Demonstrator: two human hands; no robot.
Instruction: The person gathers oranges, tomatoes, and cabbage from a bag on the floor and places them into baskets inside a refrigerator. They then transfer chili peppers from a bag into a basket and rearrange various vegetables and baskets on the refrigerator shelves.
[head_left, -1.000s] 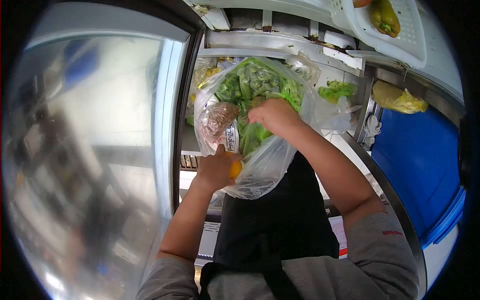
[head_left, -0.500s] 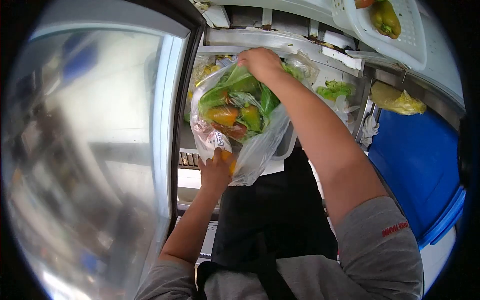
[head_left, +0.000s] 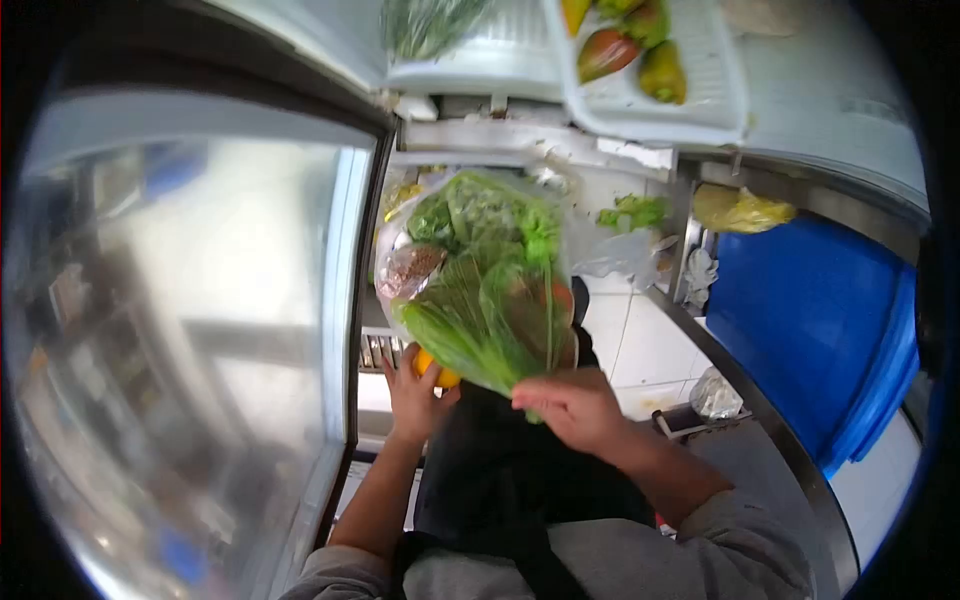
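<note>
My right hand (head_left: 572, 408) is closed around the stem end of a bunch of leafy greens (head_left: 470, 320), which fans up and left in front of my apron. Behind and above the leaves, a clear plastic bag (head_left: 388, 265) bulges with more greens. A small clear packet with reddish-brown contents (head_left: 412, 268) shows at the bag's left side. My left hand (head_left: 415, 400) curls its fingers around a round orange-yellow item (head_left: 437, 370) below the bag's lower left, its kind partly hidden by the fingers and leaves.
A glass door (head_left: 210, 330) stands open on my left. Above, a white basket (head_left: 655, 130) holds several bell peppers (head_left: 607, 55). To the right are a blue bin (head_left: 810, 330), a yellowish bag (head_left: 745, 210) and a metal rail (head_left: 765, 410). Loose greens (head_left: 635, 212) lie beyond.
My right hand has moved from the bag's top edge down toward me and now grips the greens. Leaves now cover the peppers seen in the bag. The view has tilted upward.
</note>
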